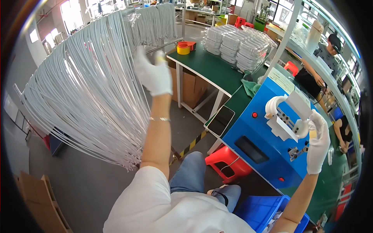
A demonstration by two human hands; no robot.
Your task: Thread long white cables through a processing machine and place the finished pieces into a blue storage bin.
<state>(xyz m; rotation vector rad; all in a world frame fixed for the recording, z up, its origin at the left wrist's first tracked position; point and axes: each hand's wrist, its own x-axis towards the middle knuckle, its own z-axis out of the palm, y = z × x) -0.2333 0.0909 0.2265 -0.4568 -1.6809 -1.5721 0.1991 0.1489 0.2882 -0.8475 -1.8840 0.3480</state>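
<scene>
My left hand (156, 77), in a white glove and slightly blurred, is raised beside a dense row of long pale grey cables (89, 77) hanging from a rack. Its fingers and thumb are apart, and nothing shows between them. On the right, my gloved right hand (318, 145) curls at the white winding fixture (283, 130) of a blue machine (248, 128). Those fingers are closed against the fixture's right end; what they grip is hidden. A white cable coil (272, 106) sits round the fixture's far left side, beside a white plate (298, 105).
A phone (221, 121) lies on the green table (206, 64), with tape rolls (185, 47) and stacked clear trays (237, 42) beyond. Below are a red stool (229, 165) and a blue bin (258, 204). Another person (322, 58) works behind the metal post (285, 39).
</scene>
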